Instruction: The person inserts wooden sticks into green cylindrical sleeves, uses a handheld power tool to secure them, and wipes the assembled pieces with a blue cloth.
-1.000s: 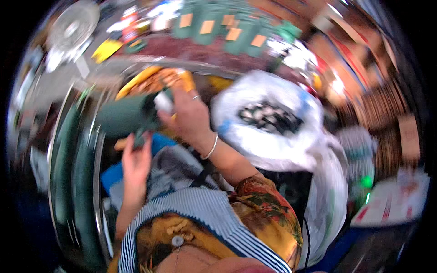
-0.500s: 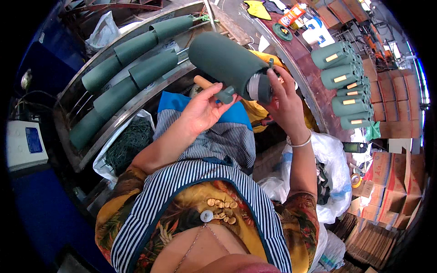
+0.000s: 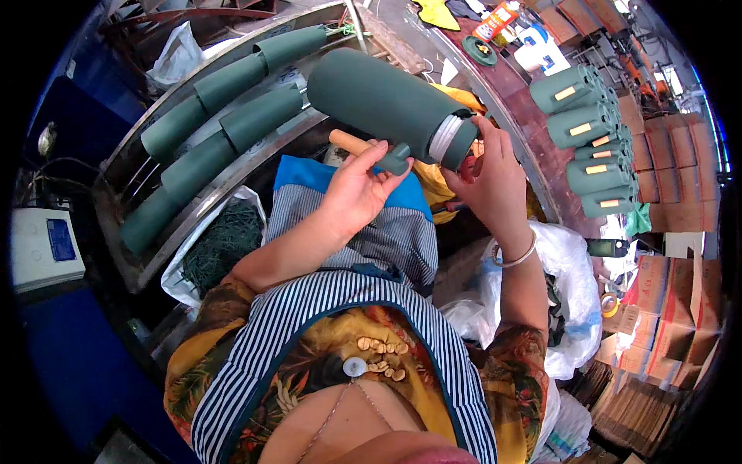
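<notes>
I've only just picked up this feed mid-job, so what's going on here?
A person in a striped apron is handling a large green cylinder, tilted with its neck end toward the right hand, which holds it there. The left hand holds a small piece with a tan handle and a green end. More green tubes lie in the metal tray to the left, and labelled green cylinders are grouped on the reddish bench.

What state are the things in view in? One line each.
Large green cylinder: tilted, pale ring showing
Tan-handled piece: held
Left grip: closed on that piece
Right grip: at cylinder's neck end, closure unclear
Green tubes: lying in two rows
Left bag: open, green strips inside
Right bag: open
Tan-patched cylinders: grouped
Cardboard boxes: stacked
</notes>
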`<state>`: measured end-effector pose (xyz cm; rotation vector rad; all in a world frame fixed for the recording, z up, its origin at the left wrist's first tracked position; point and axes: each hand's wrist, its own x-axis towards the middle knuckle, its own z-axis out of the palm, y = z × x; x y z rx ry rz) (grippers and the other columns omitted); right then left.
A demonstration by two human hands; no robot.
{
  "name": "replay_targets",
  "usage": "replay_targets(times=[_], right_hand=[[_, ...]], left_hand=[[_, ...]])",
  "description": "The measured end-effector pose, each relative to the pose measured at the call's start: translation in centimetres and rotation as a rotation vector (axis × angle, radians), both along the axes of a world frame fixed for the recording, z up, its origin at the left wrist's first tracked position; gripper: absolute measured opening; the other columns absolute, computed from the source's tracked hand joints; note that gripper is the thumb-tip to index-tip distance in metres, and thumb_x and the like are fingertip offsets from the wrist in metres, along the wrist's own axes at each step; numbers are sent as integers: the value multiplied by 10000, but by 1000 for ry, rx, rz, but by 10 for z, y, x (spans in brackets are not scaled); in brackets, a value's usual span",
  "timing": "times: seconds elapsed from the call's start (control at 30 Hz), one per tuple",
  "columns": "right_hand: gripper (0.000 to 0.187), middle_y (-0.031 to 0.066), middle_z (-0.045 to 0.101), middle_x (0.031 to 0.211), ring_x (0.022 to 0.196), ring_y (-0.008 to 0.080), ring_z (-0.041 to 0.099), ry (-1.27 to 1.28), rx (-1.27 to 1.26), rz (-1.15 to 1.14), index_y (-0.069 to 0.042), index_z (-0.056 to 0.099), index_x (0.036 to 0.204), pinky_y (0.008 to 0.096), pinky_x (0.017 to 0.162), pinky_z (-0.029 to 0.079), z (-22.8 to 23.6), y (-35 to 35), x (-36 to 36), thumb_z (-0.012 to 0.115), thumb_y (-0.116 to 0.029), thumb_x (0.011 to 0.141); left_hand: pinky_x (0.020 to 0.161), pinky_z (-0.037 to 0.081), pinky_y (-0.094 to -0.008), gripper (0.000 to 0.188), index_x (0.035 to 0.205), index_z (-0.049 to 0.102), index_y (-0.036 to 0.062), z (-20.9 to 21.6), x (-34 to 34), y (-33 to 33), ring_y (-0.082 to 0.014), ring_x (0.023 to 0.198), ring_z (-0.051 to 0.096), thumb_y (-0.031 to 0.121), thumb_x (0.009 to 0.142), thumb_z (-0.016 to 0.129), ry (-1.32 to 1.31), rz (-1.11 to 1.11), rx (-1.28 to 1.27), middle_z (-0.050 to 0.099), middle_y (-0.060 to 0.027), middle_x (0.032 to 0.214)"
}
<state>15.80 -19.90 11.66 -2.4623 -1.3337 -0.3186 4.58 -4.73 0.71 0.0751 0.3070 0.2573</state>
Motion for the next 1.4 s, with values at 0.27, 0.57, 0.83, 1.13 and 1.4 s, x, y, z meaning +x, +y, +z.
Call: replay_targets(times=[0.27, 0.57, 0.83, 1.13, 1.4], right_hand=[[842, 165, 547, 1047, 868, 330, 629, -126, -65, -72, -9, 468, 1282, 403, 717, 522, -4, 13, -4, 856, -334, 609], [828, 120, 567, 1086, 982, 307, 568, -357, 65, 59, -24, 582, 1221, 391, 797, 486, -23, 13, 28, 633, -667, 701], [1037, 156, 581, 1174, 1008, 320, 580, -172, 76, 95, 10, 326, 1444, 401, 843, 482, -35, -2, 25, 678, -619, 699], [1005, 151, 594, 1245, 1098, 353, 567, 107, 448, 202, 17, 271, 1467, 430, 1013, 380, -30, 2, 10, 783, -403, 711], [553, 206, 660, 881, 798, 368, 656, 322, 498, -249, 24, 475, 1286, 460, 693, 508, -106, -1, -31, 631, -291, 859]], left_hand=[[984, 520, -421, 132, 1035, 521, 43, 7, -6, -4, -209, 1018, 601, 55, 929, 599, -11, 52, 89, 573, -80, 1058], [930, 564, -346, 386, 1257, 440, -100, 3, -4, 17, -445, 1210, 496, 103, 953, 563, -33, -81, -25, 489, -260, 1277], [916, 572, -347, 358, 1258, 467, -59, 6, 0, 11, -469, 1228, 466, 92, 949, 564, -34, -113, -224, 479, -255, 1308], [958, 537, -436, 217, 1097, 553, -44, 4, 3, 2, -299, 1067, 599, 41, 908, 617, 15, 72, 50, 590, -165, 1135], [935, 526, -406, 253, 1163, 521, -43, -20, -2, -10, -281, 1054, 586, 40, 930, 577, -55, 108, 352, 578, -181, 1180]])
